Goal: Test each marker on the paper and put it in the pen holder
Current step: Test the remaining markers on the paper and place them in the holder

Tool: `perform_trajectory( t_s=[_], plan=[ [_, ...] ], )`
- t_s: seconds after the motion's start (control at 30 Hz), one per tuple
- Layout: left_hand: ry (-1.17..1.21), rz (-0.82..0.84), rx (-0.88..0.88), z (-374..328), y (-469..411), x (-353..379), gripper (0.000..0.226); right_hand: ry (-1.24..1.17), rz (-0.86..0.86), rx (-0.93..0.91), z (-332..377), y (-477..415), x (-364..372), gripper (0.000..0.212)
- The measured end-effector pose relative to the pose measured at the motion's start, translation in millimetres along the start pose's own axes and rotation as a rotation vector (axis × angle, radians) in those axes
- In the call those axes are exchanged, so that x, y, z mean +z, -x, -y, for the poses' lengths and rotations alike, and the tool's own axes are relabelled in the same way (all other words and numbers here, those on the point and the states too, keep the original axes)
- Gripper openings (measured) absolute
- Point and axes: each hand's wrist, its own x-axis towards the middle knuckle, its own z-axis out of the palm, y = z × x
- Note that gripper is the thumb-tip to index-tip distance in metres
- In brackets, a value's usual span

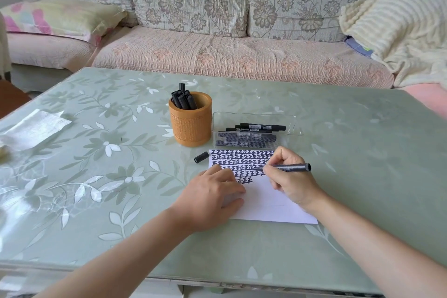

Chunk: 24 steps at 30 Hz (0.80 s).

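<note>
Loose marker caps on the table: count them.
1. The black marker cap lies just left of the paper, in front of the pen holder. Others could be hidden.

The floral green table (362,152) bears a pen holder (190,128), clear tray (294,126), paper (261,198) and loose cap (201,157).

Soft even daylight, pale glare on the glossy table (48,191) at left, wide-angle bowing at edges.

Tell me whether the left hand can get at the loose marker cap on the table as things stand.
Probably yes. The cap lies on bare table just beyond the left hand, which holds nothing and only presses the paper. Nothing stands between them; the pen holder is farther back.
</note>
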Motion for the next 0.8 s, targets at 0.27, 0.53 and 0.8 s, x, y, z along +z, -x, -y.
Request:
perform_trajectory(
  t_s=[0.27, 0.53, 0.8],
  plan=[
    [-0.065, -0.216, -0.164, 31, -10, -20, 0.021, 0.090, 0.089, -0.034, 15, -2, 3, 0.029],
    [-0.184, -0.137, -0.435, 56, -8, -22, 0.023, 0.050, 0.347, 0.120, 28, -7, 13, 0.050],
    [-0.092, -0.157, -0.482, 58, -14, -31, 0.016, 0.407, 0.228, -0.020, 27, -17, 18, 0.033]
  ],
)
